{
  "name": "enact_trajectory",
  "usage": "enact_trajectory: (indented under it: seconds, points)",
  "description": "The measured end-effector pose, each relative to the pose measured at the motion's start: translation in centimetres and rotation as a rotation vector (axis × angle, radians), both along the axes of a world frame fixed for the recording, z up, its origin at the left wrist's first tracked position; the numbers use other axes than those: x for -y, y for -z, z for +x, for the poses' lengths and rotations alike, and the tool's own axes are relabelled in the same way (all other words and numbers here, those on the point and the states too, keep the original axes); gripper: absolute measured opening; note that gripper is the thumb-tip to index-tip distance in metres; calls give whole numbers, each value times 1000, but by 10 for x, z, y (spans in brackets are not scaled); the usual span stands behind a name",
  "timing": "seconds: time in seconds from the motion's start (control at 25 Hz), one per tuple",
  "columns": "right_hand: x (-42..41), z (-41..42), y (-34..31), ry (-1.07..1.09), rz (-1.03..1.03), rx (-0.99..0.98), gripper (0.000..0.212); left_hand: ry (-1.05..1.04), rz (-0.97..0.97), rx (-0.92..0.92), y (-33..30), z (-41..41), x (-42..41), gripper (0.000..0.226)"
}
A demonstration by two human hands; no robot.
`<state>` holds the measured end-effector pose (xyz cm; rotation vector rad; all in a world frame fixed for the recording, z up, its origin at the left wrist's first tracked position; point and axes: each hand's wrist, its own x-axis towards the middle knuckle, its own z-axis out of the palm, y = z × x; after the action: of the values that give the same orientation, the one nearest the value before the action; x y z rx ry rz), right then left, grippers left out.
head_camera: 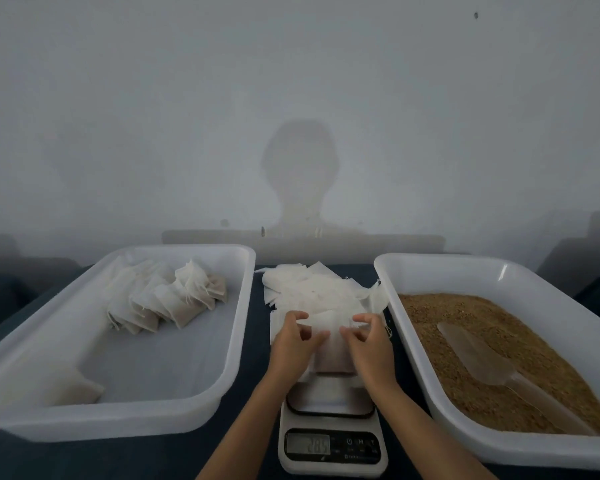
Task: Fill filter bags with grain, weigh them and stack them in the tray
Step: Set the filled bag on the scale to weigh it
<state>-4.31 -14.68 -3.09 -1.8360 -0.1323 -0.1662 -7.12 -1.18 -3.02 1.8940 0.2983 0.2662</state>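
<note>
Filter bag (329, 355), thin white papery stuff with grain showing brownish at the bottom, sits on the scale (331, 431) mid-surface. Biggest things: two white plastic trays, rounded rectangles. The left tray (236, 320) has a row of filled bags (167, 299), the right tray (392, 282) has gritty tan grain (465, 327) and a clear scoop (492, 362). A loose pile of empty bags (312, 289) lies behind the scale. Left hand (291, 344) and right hand (368, 344) both pinch the bag's top, fingers curled.
</note>
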Motion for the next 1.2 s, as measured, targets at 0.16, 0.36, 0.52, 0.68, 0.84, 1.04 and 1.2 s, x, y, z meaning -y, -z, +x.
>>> enact_trajectory:
  seconds: [0.16, 0.36, 0.52, 0.68, 0.84, 1.04, 1.2]
  points:
    - [-5, -10, -20, -10, 70, 109, 30, -84, 116, 169, -21, -11, 3, 37]
    - [-24, -24, -66, -66, 180, 262, 23, -146, 195, 346, -66, -38, -10, 12]
    - [-64, -43, -95, -215, 195, 290, 22, -215, 495, 400, -102, -70, -58, 15]
    - [-119, -65, -97, -403, 173, 220, 22, -162, 516, 232, -108, -106, -120, 19]
    - [-180, -79, -80, -590, -130, 80, 19, -269, 611, -90, -92, -132, -181, 8]
    - [-239, -97, -65, -952, -621, -103, 28, -230, 593, -440, -68, -158, -235, 12]
    - [-269, -111, -56, -1074, -782, -164, 32, -256, 751, -582, -62, -167, -254, 26]
